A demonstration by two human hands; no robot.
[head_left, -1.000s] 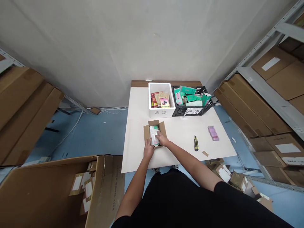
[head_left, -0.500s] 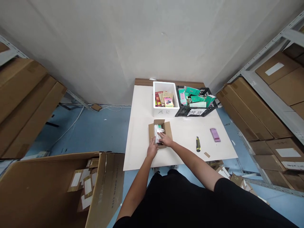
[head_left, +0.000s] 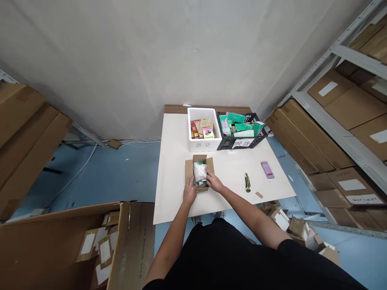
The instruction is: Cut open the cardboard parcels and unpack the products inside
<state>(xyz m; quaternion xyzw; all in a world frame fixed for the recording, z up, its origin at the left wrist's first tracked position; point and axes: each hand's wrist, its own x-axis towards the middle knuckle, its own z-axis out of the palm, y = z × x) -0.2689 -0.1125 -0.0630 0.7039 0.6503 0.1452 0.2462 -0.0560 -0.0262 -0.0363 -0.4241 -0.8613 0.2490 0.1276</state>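
Note:
A small cardboard box [head_left: 189,168] stands on the white table with its flaps folded outward. Inside it lies a white plastic bag [head_left: 200,170], with bits of green and a clear, shiny part showing. My left hand [head_left: 190,191] grips the near left side of the box, fingers along its wall. At the right side, my right hand [head_left: 214,182] is closed on the box edge, its fingertips reaching in beside the bag. Further right on the table are a black and yellow utility knife [head_left: 247,183] and a scrap of cardboard [head_left: 259,195].
A white foam box [head_left: 203,145] with booklets and a black crate [head_left: 242,144] of green cartons stand at the table's back. A blurred purple item [head_left: 267,170] lies at right. A large carton [head_left: 133,241] holding parcels stands lower left; shelves of boxes [head_left: 341,94] line the right.
My right hand has drawn back from the top of the bag to the box's right side, uncovering more of the bag. My left hand stays at the left side. The view has shifted slightly.

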